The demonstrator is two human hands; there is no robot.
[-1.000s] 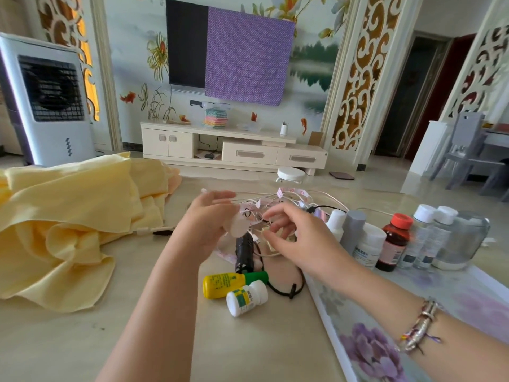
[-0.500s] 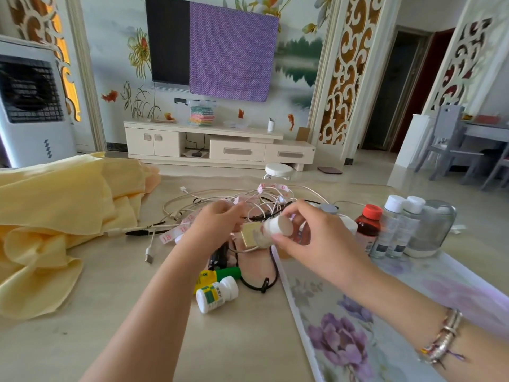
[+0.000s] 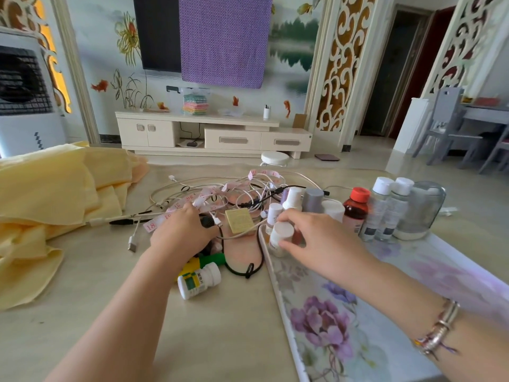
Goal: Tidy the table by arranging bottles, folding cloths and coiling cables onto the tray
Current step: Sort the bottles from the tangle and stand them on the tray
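While your right hand (image 3: 319, 238) pinches a small bottle (image 3: 281, 235) at the tray (image 3: 278, 282) edge, bottles step.
Release it upright; left hand (image 3: 181, 232) curls over the cables (image 3: 220, 188), grip unclear.

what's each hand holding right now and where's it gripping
The right hand holds a small white-capped bottle by its cap end, at the tray's corner. The left hand rests on the cables; any grip is hidden.

Tangled cables (image 3: 220, 194) and bottles (image 3: 355, 210) crowd the tray's (image 3: 278, 293) far end.
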